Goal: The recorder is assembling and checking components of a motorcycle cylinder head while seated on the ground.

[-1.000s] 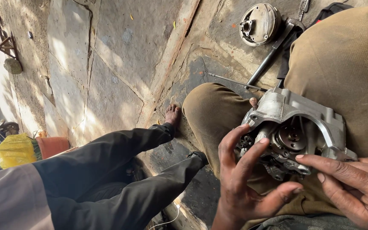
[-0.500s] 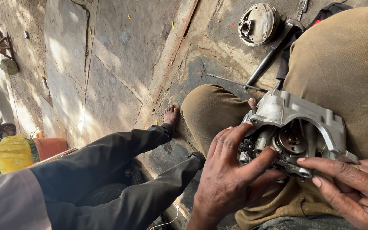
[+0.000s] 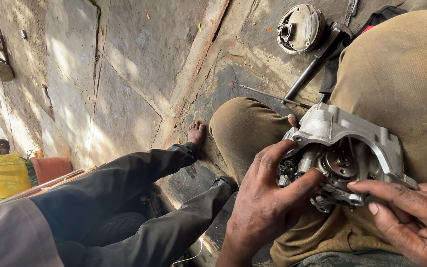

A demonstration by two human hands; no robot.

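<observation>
Grey metal engine casing rests on person's lap. Left hand grips casing's near edge, thumb across gears. Right hand open, fingertips touching lower rim. Best: steady casing against thigh, fingers clear of gears.

Round metal cover, perhaps a wrench
</observation>
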